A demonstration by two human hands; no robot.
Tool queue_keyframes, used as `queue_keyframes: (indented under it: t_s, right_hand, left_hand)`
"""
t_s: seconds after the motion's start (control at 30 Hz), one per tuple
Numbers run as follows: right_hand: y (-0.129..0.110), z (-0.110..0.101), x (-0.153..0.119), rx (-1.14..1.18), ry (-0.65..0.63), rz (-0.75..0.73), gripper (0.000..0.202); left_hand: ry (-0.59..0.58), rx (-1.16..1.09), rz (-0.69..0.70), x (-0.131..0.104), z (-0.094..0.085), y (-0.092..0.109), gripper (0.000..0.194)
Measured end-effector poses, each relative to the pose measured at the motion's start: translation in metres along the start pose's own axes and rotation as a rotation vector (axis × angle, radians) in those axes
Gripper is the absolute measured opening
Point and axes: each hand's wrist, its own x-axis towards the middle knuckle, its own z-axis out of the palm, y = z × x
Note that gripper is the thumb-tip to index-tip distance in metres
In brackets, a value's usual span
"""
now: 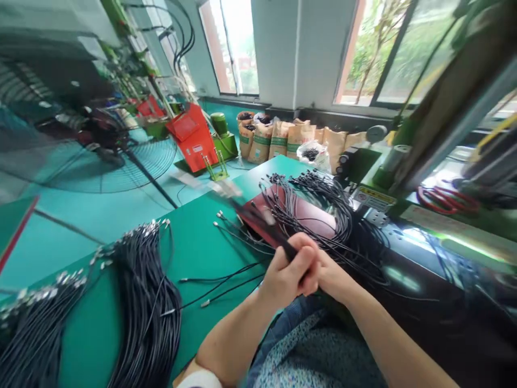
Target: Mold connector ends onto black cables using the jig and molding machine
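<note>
Both my hands meet low in the middle of the view, fingers wrapped round a bundle of black cables point(278, 236). My left hand point(285, 272) grips it from the left, and my right hand point(319, 264) closes round it just behind, partly hidden by the left. The bundle points away to the upper left, and its pale ends are smeared by motion. Under and beyond it lies a loose pile of black cables point(343, 215) across a pinkish-red tray or box point(311, 213). Several single cables with metal tips point(205, 303) lie left of my hands.
Two thick cable bundles point(147, 302) point(44, 318) lie on the green tabletop point(197, 248) at left. A green machine point(379, 172) stands close on the right. A floor fan point(100, 134) and a red machine box point(189, 137) are beyond the left edge; paper sacks point(278, 140) line the wall.
</note>
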Motion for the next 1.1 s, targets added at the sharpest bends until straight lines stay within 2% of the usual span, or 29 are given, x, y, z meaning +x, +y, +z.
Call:
queue_keyframes:
  t_s: [0.03, 0.1, 0.2, 0.27, 0.33, 0.37, 0.43, 0.5, 0.57, 0.67, 0.77, 0.83, 0.97, 1.03, 1.1]
  right_hand:
    - [-0.007, -0.011, -0.014, 0.177, 0.032, -0.014, 0.021]
    - [-0.014, -0.037, -0.049, 0.395, 0.181, -0.095, 0.027]
    - [-0.012, -0.076, -0.110, 0.553, 0.396, -0.285, 0.044]
    - [-0.007, -0.095, -0.152, 0.563, 0.457, -0.356, 0.057]
    - [-0.001, -0.106, -0.189, 0.553, 0.518, -0.370, 0.066]
    - [0.001, -0.108, -0.205, 0.543, 0.576, -0.353, 0.067]
    - [0.008, -0.110, -0.230, 0.523, 0.747, -0.274, 0.056]
    - [0.017, -0.110, -0.247, 0.509, 0.916, -0.163, 0.039]
    - [0.028, -0.110, -0.261, 0.507, 1.026, -0.122, 0.032]
    - [0.040, -0.114, -0.278, 0.518, 1.098, -0.224, 0.029]
    - [0.044, -0.118, -0.291, 0.527, 1.153, -0.300, 0.031]
    - [0.044, -0.120, -0.295, 0.511, 1.141, -0.294, 0.031]
    - [0.046, -0.115, -0.292, 0.421, 0.984, -0.253, 0.022]
    - [0.049, -0.109, -0.287, 0.348, 0.938, -0.222, 0.018]
    - [0.053, -0.101, -0.282, 0.328, 0.903, -0.120, 0.020]
  left_hand:
    - [-0.106, 0.037, -0.103, 0.010, 0.012, -0.001, 0.027]
    - [-0.300, 0.119, -0.302, 0.025, 0.040, -0.007, 0.029]
    - [-0.534, 0.217, -0.542, 0.035, 0.084, -0.035, 0.031]
    - [-0.597, 0.290, -0.644, 0.036, 0.110, -0.065, 0.031]
    - [-0.593, 0.345, -0.711, 0.034, 0.129, -0.099, 0.032]
    - [-0.585, 0.352, -0.737, 0.032, 0.137, -0.116, 0.034]
    - [-0.604, 0.336, -0.775, 0.029, 0.148, -0.147, 0.037]
    - [-0.650, 0.319, -0.794, 0.027, 0.155, -0.168, 0.041]
    - [-0.677, 0.338, -0.803, 0.026, 0.157, -0.179, 0.043]
    - [-0.697, 0.403, -0.845, 0.025, 0.156, -0.183, 0.044]
    - [-0.778, 0.459, -0.915, 0.023, 0.148, -0.182, 0.045]
    - [-0.837, 0.470, -0.949, 0.021, 0.142, -0.180, 0.045]
    - [-0.969, 0.493, -0.990, 0.016, 0.137, -0.176, 0.038]
    - [-0.952, 0.405, -0.956, 0.014, 0.142, -0.176, 0.025]
    - [-0.864, 0.238, -0.884, 0.013, 0.151, -0.181, 0.020]
